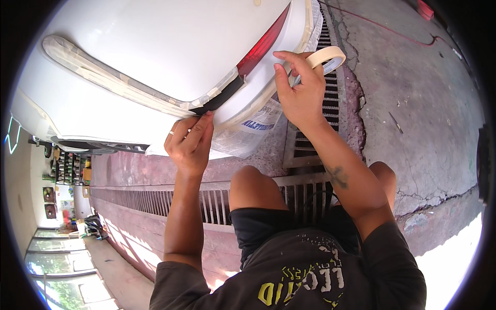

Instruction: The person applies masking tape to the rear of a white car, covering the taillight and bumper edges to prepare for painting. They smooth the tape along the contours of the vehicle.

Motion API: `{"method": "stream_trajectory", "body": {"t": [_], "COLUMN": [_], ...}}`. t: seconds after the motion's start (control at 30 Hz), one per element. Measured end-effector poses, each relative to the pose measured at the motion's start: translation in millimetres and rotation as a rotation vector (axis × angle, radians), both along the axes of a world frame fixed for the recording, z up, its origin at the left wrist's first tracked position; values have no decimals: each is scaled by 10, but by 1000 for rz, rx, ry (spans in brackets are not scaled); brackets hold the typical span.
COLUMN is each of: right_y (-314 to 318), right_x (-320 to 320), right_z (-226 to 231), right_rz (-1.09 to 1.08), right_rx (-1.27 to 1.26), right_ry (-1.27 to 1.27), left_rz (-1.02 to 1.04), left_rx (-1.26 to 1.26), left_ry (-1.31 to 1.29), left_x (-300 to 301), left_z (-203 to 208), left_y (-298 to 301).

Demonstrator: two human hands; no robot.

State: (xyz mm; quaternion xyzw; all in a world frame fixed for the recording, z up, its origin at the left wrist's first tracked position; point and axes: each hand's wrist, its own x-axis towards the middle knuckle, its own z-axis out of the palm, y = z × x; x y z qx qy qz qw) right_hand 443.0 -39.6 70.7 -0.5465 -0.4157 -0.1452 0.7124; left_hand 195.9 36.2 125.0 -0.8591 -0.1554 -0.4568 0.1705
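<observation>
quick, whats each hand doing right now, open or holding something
Left hand: closed in a pinch at the black strip; whether it grips anything cannot be told.
Right hand: holding a roll of beige tape.

Roll of cream masking tape and black strip
Round and tilted at the right hand; slanting below the red taillight, lower end at the left hand.
</observation>
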Motion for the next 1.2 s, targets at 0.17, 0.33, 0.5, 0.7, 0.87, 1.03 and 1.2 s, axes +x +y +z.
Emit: {"method": "stream_trajectory", "body": {"t": [0.17,0.33,0.5,0.7,0.87,1.03,1.2], "right_y": [-155,-155,-107,-6,-15,-58,6], "right_x": [-93,-229,-224,-19,183,197,258], "right_z": [-58,-15,-21,56,125,198,209], "right_rz": [127,174,134,110,106,59,-23], "right_rx": [-101,-197,-226,-79,-118,-129,-101], "right_ry": [-12,-23,-124,-351,-606,-735,-963], "left_rz": [-15,-41,140,259,241,198,180], "left_rx": [-252,-788,-297,24,34,80,96], "left_ry": [-151,-580,-265,-46,-45,-49,-49], "left_x": [-8,174,22,187,272,279,256], "left_z": [-110,-128,-234,-7,-32,-28,-30], "left_y": [-7,-257,-234,-212,-205,-140,-118]}}
